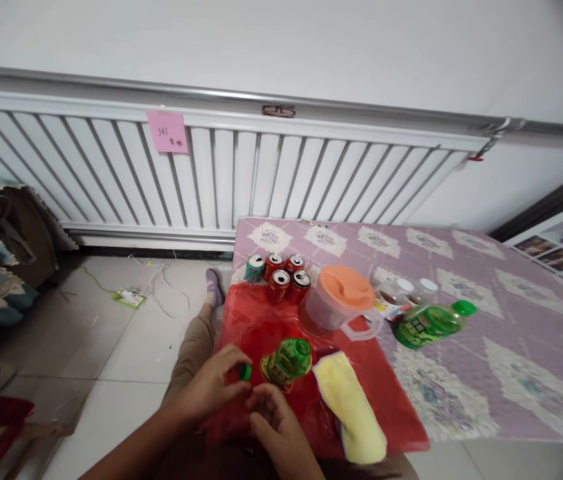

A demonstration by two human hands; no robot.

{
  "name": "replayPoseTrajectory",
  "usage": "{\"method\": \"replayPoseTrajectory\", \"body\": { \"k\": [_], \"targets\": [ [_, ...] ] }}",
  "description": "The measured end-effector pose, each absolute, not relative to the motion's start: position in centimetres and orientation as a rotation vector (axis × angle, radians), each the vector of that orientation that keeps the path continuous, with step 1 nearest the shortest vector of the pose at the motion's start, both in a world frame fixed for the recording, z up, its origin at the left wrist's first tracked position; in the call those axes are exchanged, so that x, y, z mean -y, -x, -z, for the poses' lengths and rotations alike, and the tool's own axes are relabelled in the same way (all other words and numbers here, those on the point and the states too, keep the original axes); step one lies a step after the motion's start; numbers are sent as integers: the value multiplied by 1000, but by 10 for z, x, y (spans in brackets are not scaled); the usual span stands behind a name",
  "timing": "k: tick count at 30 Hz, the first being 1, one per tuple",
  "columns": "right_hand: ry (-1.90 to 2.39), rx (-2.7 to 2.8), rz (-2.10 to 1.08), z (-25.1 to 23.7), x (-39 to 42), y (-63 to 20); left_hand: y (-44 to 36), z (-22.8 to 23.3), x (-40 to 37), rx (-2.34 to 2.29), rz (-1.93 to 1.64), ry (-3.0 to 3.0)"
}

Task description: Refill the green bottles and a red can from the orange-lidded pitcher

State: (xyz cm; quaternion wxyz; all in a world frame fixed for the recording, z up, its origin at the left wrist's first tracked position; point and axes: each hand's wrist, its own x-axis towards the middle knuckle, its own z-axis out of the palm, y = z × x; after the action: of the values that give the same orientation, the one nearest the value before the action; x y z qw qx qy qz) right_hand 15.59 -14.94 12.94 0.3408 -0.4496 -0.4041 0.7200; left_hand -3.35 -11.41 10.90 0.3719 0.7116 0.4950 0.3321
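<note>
My left hand (214, 387) pinches a small green cap (245, 372) between thumb and fingers. My right hand (278, 427) grips the lower part of an uncapped green bottle (288, 360), which stands on a red plastic bag (256, 320) spread over the table corner. The cap is just to the left of the bottle's open mouth, apart from it. A folded yellow cloth (348, 403) lies to the right of the bottle.
Several drink cans (278, 270) stand at the table's far-left corner. A clear pitcher with an orange lid (344, 300), two small white-capped jars (414, 288) and a lying green bottle (431, 323) rest on the purple tablecloth (486, 293). A radiator (211, 170) lines the wall; a power strip (130, 298) lies on the floor.
</note>
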Motion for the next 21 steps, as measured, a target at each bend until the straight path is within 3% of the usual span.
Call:
{"method": "replayPoseTrajectory", "body": {
  "k": [4,7,15,21],
  "targets": [
    [1164,1160,-1920,-122,156,-160,44,-89,57,-1584,-899,-1827],
    [1153,1227,-1905,-114,161,-163,43,-81,13,-1763,-661,-1974],
    [1206,1360,-1802,-112,167,-172,24,-75,-42,-1742,-478,-2087],
    [1250,1348,-1773,-117,169,-182,19,-77,-42,-1685,-562,-2098]
  ]
}}
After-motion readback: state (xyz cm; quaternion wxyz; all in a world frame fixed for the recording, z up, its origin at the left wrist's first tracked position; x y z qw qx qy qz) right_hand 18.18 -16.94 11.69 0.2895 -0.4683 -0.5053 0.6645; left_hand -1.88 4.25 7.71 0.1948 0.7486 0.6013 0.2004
